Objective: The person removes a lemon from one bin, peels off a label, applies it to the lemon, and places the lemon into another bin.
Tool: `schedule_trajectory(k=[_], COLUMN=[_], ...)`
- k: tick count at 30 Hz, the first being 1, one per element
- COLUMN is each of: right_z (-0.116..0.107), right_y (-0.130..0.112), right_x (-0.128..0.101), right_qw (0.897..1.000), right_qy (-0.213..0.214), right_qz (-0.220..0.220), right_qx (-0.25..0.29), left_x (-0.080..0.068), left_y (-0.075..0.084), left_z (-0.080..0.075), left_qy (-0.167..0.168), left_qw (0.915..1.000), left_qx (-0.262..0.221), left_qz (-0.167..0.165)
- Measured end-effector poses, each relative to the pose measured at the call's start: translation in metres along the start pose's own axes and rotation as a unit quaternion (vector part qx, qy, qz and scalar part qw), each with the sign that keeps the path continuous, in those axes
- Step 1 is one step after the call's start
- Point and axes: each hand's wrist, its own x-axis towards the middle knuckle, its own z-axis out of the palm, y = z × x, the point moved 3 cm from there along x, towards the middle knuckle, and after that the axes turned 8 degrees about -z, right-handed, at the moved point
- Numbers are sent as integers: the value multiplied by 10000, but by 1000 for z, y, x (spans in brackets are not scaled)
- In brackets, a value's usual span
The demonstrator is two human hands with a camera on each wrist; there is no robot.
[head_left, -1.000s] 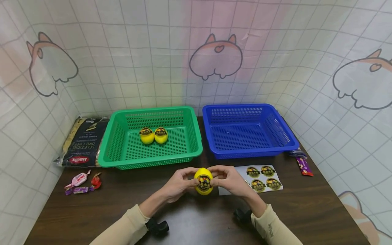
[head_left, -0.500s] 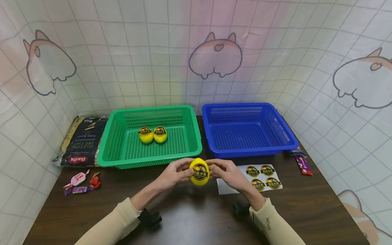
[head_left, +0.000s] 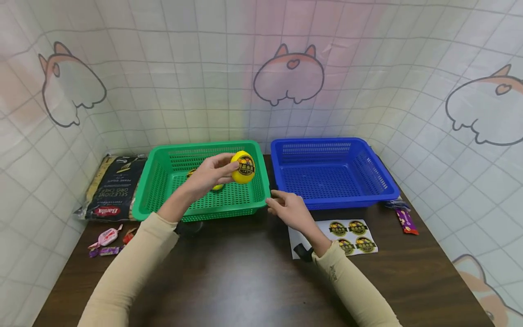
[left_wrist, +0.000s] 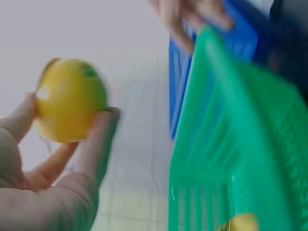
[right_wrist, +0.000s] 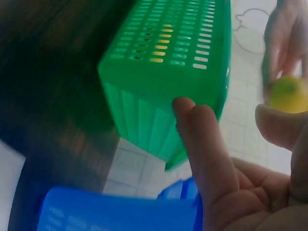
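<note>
- Left hand (head_left: 210, 175), arm raised, grips a yellow ball (head_left: 243, 167) above the green basket (head_left: 161, 200).
- Right hand (head_left: 286, 210), fingers relaxed and holding nothing, hovers low by the basket's near corner.

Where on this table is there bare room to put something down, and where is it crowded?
The blue basket shows nothing inside. The dark table is bare in front, between the sleeves. It is tighter by the candies and pasta bag on the left, and round the sticker sheet. The green basket holds lemons, with the left hand holding a lemon above.
</note>
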Motion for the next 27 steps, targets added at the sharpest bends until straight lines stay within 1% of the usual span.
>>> schedule_trajectory(k=[2, 5, 8, 10, 13, 15, 18, 20, 23, 25, 27], right_z=[4, 11, 14, 15, 14, 13, 13, 14, 16, 16, 14], right_y=[-2, -4, -4, -5, -6, -7, -10, -10, -9, -7, -6], right_x=[6, 12, 14, 14, 16, 17, 19, 20, 18, 17, 15], right_qw=[9999, 9994, 9989, 9987, 9982, 9979, 9975, 9977, 9980, 9981, 9977], right_qy=[112, 259, 362, 419, 503, 505, 487, 460, 418, 404, 433], right_qz=[-8, -84, -126, -102, -67, -92, -152, -174, -136, -91, -67], right_qx=[-117, -225, -280, -268, -318, -405, -480, -476, -444, -446, -512], left_x=[17, 40, 59, 70, 85, 94, 102, 105, 106, 107, 108], left_y=[1, -4, -10, -15, -23, -27, -33, -37, -42, -44, -44], left_z=[-13, -31, -41, -40, -33, -26, -18, -15, -15, -16, -15], left_qy=[124, 241, 187, 124, 51, 71, 209, 336, 440, 413, 314], left_qw=[9989, 9941, 9881, 9836, 9777, 9754, 9689, 9608, 9436, 9337, 9272], left_qx=[349, 757, 976, 1032, 1088, 1115, 1412, 1714, 2206, 2460, 2610], left_qz=[-298, -733, -1175, -1472, -1795, -1901, -2020, -2154, -2428, -2568, -2667])
